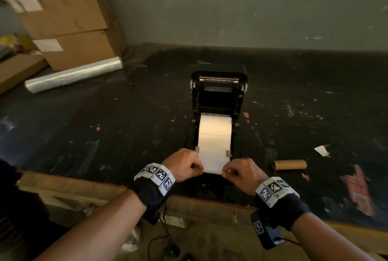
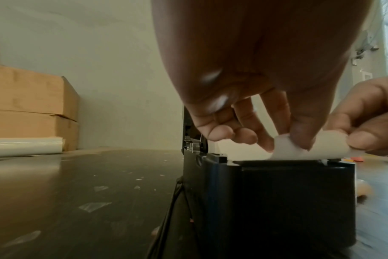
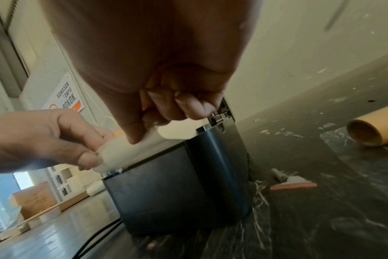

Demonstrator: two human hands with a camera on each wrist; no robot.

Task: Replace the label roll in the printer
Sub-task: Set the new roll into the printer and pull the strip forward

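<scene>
A black label printer (image 1: pixel 218 97) stands on the dark table with its lid tilted open toward the wall. A white label roll (image 1: pixel 214 128) lies in its bay, and its strip runs forward between two grey guides to the front edge. My left hand (image 1: pixel 184 166) pinches the strip's left front corner, and my right hand (image 1: pixel 239 173) pinches the right corner. In the left wrist view the label strip (image 2: pixel 299 152) curls up over the printer's front (image 2: pixel 288 201) between thumb and finger. The right wrist view has the same label strip (image 3: pixel 131 147) held by both hands above the printer's front (image 3: pixel 177 189).
An empty brown cardboard core (image 1: pixel 289 164) lies on the table right of the printer. A roll of clear wrap (image 1: pixel 73 75) and stacked cardboard boxes (image 1: pixel 69 23) stand at the back left. Paper scraps and a red wrapper (image 1: pixel 360 191) litter the dark table (image 1: pixel 105 124). A cable (image 3: pixel 95 240) trails from the printer.
</scene>
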